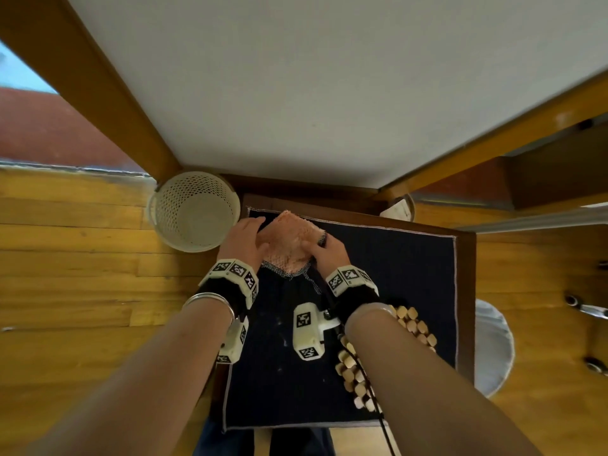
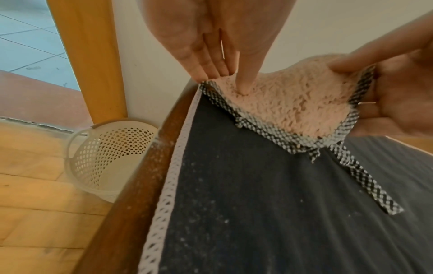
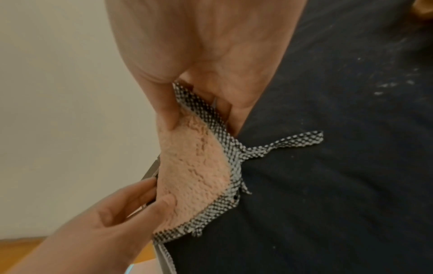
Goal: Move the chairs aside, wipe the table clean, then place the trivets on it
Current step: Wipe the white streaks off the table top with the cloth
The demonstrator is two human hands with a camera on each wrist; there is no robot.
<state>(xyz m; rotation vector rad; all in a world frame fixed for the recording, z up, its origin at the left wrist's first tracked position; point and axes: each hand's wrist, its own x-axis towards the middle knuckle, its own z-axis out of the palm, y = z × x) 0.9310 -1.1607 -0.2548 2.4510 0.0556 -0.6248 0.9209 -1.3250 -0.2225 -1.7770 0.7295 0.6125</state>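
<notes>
Crumbs (image 2: 206, 209) speckle the dark mat (image 1: 394, 291) covering the table (image 1: 465, 291), and both hands work a pink cloth (image 1: 289, 245) at the mat's far left corner. The left hand (image 1: 243, 240) presses it with straight fingers; the right hand (image 1: 329, 250) pinches its checked edge between thumb and fingers. A careless sweep could scatter crumbs past the basket (image 1: 194, 210) beside that corner, or drag the mat askew. Wooden trivets (image 1: 418, 327) wait on the mat's right side.
</notes>
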